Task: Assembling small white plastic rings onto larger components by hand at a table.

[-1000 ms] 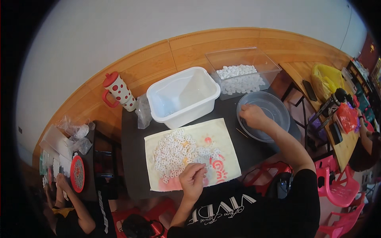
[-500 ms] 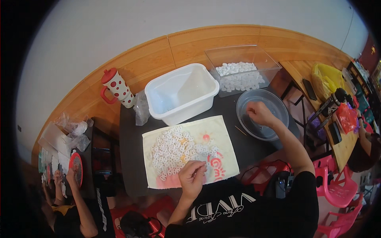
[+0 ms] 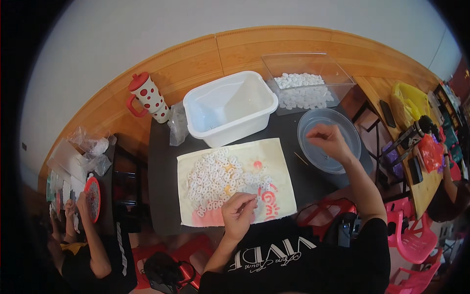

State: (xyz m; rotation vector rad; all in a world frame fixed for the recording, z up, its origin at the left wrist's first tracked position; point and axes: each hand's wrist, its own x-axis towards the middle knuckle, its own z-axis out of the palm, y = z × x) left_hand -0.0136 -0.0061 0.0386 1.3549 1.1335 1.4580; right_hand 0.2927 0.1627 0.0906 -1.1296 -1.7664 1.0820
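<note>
My left hand (image 3: 239, 214) is over the front edge of a cream cloth (image 3: 279, 169), thumb and fingers pinched together. A tiny pale bit shows at its fingertips, too small to name. Left of it, a spread of small white ring-like pieces (image 3: 210, 179) with dark centres covers much of the cloth. My right hand (image 3: 329, 140) hangs above a round clear plastic tray (image 3: 306, 157), its fingers drawn together in a pinch; whatever they hold, if anything, cannot be made out. A thin wooden stick (image 3: 300, 158) lies on the dark table between cloth and tray.
Behind the cloth stands a white plastic basin (image 3: 210, 133). A clear box (image 3: 338, 90) of white pieces is at the back right. A dotted tumbler (image 3: 152, 100) and plastic bag (image 3: 177, 125) stand left. Another person's hands (image 3: 82, 205) work beside a red tray (image 3: 96, 188).
The view has shifted a little, so the table things sit slightly higher and more to the right. My right hand stays over the round tray, its fingers reaching out more; my left keeps its pinch.
</note>
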